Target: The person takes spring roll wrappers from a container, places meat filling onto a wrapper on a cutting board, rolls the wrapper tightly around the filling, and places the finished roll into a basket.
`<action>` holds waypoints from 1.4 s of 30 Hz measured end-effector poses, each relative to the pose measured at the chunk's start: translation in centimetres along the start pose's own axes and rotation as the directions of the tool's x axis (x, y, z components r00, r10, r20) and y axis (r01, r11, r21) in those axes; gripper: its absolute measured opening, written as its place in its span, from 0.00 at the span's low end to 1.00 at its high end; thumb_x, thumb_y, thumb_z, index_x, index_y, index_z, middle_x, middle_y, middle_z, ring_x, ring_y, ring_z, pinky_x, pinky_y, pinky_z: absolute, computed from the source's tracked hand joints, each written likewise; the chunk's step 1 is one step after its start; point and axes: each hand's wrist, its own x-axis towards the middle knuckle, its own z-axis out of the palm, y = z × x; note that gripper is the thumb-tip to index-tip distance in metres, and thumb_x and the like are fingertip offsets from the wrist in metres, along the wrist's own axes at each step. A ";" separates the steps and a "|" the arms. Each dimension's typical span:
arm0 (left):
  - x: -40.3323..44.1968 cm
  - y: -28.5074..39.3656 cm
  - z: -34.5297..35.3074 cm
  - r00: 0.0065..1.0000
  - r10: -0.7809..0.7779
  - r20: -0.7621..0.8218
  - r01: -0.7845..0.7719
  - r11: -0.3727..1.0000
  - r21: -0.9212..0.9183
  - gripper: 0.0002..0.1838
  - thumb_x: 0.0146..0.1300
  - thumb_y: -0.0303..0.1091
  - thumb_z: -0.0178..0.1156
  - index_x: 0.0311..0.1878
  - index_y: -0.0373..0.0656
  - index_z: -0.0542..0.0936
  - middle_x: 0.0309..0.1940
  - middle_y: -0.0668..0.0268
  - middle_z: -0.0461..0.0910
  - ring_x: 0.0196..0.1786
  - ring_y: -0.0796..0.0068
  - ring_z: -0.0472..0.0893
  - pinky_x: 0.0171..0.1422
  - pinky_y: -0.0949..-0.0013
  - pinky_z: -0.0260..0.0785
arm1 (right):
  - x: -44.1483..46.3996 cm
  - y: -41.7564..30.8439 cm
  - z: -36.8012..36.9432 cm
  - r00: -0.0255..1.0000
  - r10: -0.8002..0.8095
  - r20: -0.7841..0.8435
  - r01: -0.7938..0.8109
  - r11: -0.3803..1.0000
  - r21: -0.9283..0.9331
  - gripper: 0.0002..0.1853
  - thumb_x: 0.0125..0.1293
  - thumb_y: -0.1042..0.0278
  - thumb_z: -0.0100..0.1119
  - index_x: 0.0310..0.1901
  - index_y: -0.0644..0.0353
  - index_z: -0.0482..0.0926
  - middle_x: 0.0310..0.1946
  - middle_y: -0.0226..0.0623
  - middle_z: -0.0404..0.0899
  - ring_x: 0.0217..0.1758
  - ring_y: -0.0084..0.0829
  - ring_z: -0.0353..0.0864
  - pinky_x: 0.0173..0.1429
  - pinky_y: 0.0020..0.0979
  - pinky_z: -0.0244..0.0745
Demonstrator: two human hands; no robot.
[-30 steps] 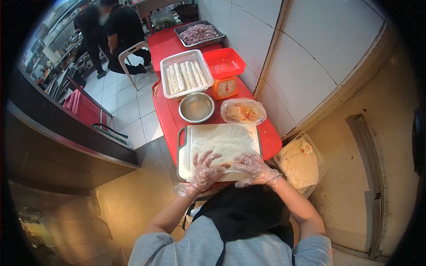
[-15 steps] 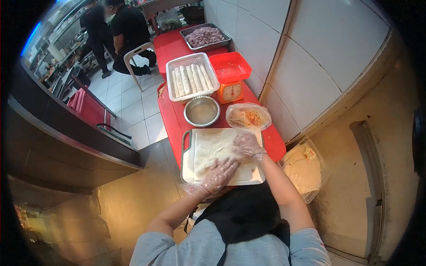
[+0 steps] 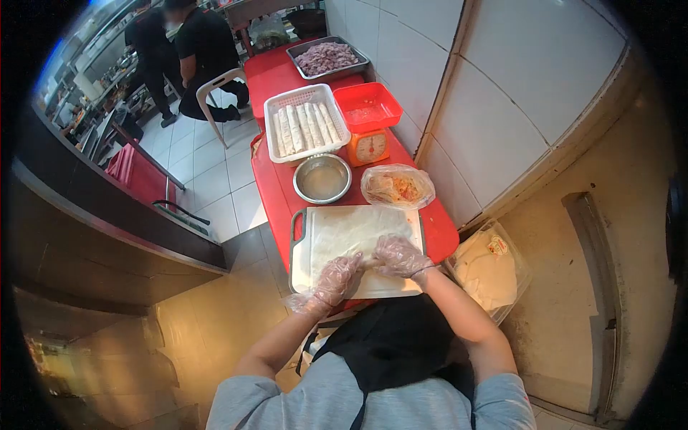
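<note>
A thin white sheet (image 3: 351, 231) lies spread over a white cutting board (image 3: 303, 276) with a dark-rimmed handle. At its near part, my left hand (image 3: 337, 279), in a clear plastic glove, has its fingers curled at the sheet's edge. My right hand (image 3: 400, 256), gloved the same way, is close beside it with fingers bent down. Between the two hands a small brownish strip of the edge shows, pinched by the fingertips. Beyond the board stand a metal bowl (image 3: 322, 179) of cloudy liquid and a plastic bag (image 3: 398, 187) with orange-red filling.
A white basket (image 3: 269, 132) holds several white rolls. Beside it a red tray (image 3: 368, 105) rests on an orange scale (image 3: 369, 147). A metal tray (image 3: 365, 66) of chopped meat is farther back. A clear container (image 3: 487, 265) stands at right. Two people (image 3: 208, 54) are at upper left.
My right hand has come back from the far right of the sheet to its near edge. My left hand has shifted slightly left, its fingers now curled instead of flat.
</note>
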 end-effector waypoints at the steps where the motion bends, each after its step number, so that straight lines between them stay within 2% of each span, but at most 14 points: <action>1: 0.4 0.5 -0.5 0.999 0.011 -0.050 -0.014 0.999 -0.050 0.24 0.58 0.32 0.64 0.60 0.43 0.76 0.42 0.54 0.80 0.46 0.50 0.79 0.49 0.52 0.72 | 0.0 -0.6 0.1 1.000 -0.005 -0.013 0.005 1.000 0.019 0.16 0.54 0.55 0.67 0.42 0.53 0.81 0.39 0.43 0.78 0.49 0.48 0.78 0.55 0.46 0.72; 7: 0.6 1.8 -1.5 0.988 -0.146 -0.045 0.147 0.989 0.028 0.12 0.53 0.34 0.69 0.39 0.42 0.79 0.32 0.54 0.76 0.37 0.46 0.76 0.42 0.50 0.69 | -0.1 -1.6 0.5 0.993 0.078 0.090 -0.082 0.996 0.044 0.18 0.56 0.54 0.66 0.45 0.53 0.80 0.42 0.42 0.79 0.51 0.48 0.78 0.55 0.47 0.71; 10: 0.3 1.0 -1.7 0.989 -0.140 -0.036 0.140 0.990 0.001 0.15 0.51 0.36 0.72 0.40 0.42 0.81 0.30 0.55 0.76 0.36 0.49 0.76 0.41 0.51 0.69 | -0.6 0.2 0.5 0.985 0.089 0.149 -0.089 0.996 -0.001 0.17 0.56 0.53 0.66 0.43 0.54 0.81 0.42 0.42 0.79 0.51 0.47 0.79 0.55 0.47 0.71; 12: 0.4 0.7 -2.7 0.989 -0.119 0.088 0.122 0.992 -0.026 0.14 0.53 0.38 0.71 0.39 0.43 0.80 0.31 0.55 0.76 0.36 0.50 0.76 0.43 0.52 0.68 | -0.7 -0.1 -1.2 0.942 0.168 0.289 -0.172 0.985 -0.012 0.17 0.56 0.52 0.66 0.41 0.54 0.81 0.41 0.43 0.80 0.51 0.47 0.79 0.55 0.47 0.71; 16: 3.8 -4.4 -3.0 0.831 0.066 0.552 -0.106 0.994 0.041 0.10 0.60 0.40 0.64 0.38 0.45 0.80 0.33 0.56 0.76 0.37 0.52 0.75 0.47 0.55 0.68 | -2.4 -1.5 -0.4 0.976 0.167 0.138 -0.172 0.985 0.028 0.17 0.55 0.52 0.67 0.41 0.55 0.81 0.40 0.45 0.80 0.50 0.48 0.79 0.55 0.48 0.72; 18: 6.7 -6.8 -2.7 0.757 0.405 0.512 -0.537 0.833 0.134 0.11 0.65 0.42 0.58 0.38 0.45 0.81 0.39 0.55 0.80 0.45 0.49 0.78 0.52 0.51 0.71 | -1.8 -2.8 -0.8 0.971 0.184 0.152 -0.182 0.983 -0.028 0.17 0.56 0.53 0.66 0.41 0.56 0.81 0.41 0.46 0.80 0.51 0.48 0.79 0.56 0.48 0.72; 19: 8.2 -6.6 -2.7 0.878 0.131 0.459 -0.074 0.987 -0.141 0.08 0.64 0.36 0.57 0.42 0.45 0.82 0.45 0.56 0.80 0.48 0.49 0.78 0.54 0.50 0.72 | -1.1 -3.6 -0.5 0.969 0.192 0.157 -0.186 0.981 -0.053 0.18 0.56 0.53 0.66 0.42 0.56 0.81 0.41 0.47 0.80 0.51 0.48 0.79 0.56 0.48 0.72; 22: 10.5 -7.0 -2.5 0.846 0.248 0.471 -0.208 0.969 -0.137 0.20 0.60 0.28 0.58 0.57 0.51 0.80 0.59 0.54 0.74 0.60 0.47 0.74 0.66 0.52 0.66 | 1.0 -6.3 2.1 0.996 0.031 -0.086 -0.023 0.995 0.093 0.18 0.58 0.53 0.64 0.44 0.55 0.81 0.43 0.47 0.80 0.54 0.48 0.79 0.55 0.49 0.72; 24: 10.9 -8.2 -1.5 0.811 0.264 0.523 -0.250 0.963 -0.099 0.27 0.58 0.25 0.56 0.63 0.57 0.78 0.67 0.53 0.68 0.66 0.46 0.70 0.72 0.51 0.61 | 3.3 -8.1 1.6 0.989 0.088 0.123 -0.102 0.988 0.112 0.16 0.59 0.54 0.62 0.44 0.55 0.82 0.42 0.47 0.81 0.53 0.48 0.80 0.54 0.49 0.73; 25: 10.9 -8.4 -1.4 0.820 0.269 0.505 -0.262 0.961 -0.086 0.27 0.57 0.25 0.57 0.62 0.58 0.79 0.67 0.54 0.69 0.66 0.47 0.70 0.70 0.52 0.63 | 4.0 -8.5 1.5 0.967 0.114 0.226 -0.143 0.983 0.117 0.16 0.60 0.55 0.62 0.44 0.55 0.82 0.42 0.47 0.81 0.52 0.48 0.80 0.54 0.49 0.73; 29: 10.4 -8.7 -1.3 0.831 0.303 0.467 -0.308 0.949 -0.067 0.26 0.57 0.27 0.57 0.60 0.60 0.80 0.67 0.57 0.69 0.65 0.46 0.71 0.69 0.51 0.66 | 4.0 -9.0 2.9 0.997 0.045 -0.059 -0.040 0.996 0.085 0.12 0.64 0.57 0.57 0.37 0.56 0.82 0.32 0.46 0.81 0.41 0.49 0.81 0.48 0.48 0.73; 35: 10.7 -8.5 -0.8 0.837 0.211 0.506 -0.236 0.972 -0.015 0.23 0.60 0.32 0.58 0.60 0.61 0.80 0.67 0.59 0.70 0.67 0.47 0.70 0.71 0.49 0.62 | 4.5 -8.6 4.1 0.997 0.046 0.060 -0.054 0.990 0.128 0.11 0.63 0.56 0.57 0.39 0.54 0.82 0.38 0.44 0.79 0.44 0.49 0.79 0.50 0.49 0.72; 38: 11.6 -6.4 0.3 0.842 0.229 0.488 -0.288 0.956 0.048 0.20 0.63 0.38 0.59 0.59 0.61 0.81 0.68 0.63 0.70 0.68 0.50 0.69 0.71 0.48 0.60 | 2.6 -7.5 4.1 0.970 0.142 -0.199 -0.100 0.973 0.209 0.12 0.61 0.56 0.58 0.38 0.55 0.82 0.39 0.43 0.78 0.44 0.49 0.79 0.51 0.49 0.71; 42: 12.5 -5.0 3.6 0.843 0.280 0.459 -0.345 0.937 0.063 0.18 0.65 0.43 0.58 0.59 0.64 0.81 0.68 0.67 0.70 0.69 0.53 0.68 0.73 0.45 0.56 | -1.6 -6.4 0.8 0.968 0.249 -0.046 -0.246 0.968 0.055 0.17 0.56 0.53 0.62 0.40 0.57 0.83 0.40 0.40 0.78 0.49 0.46 0.78 0.52 0.47 0.71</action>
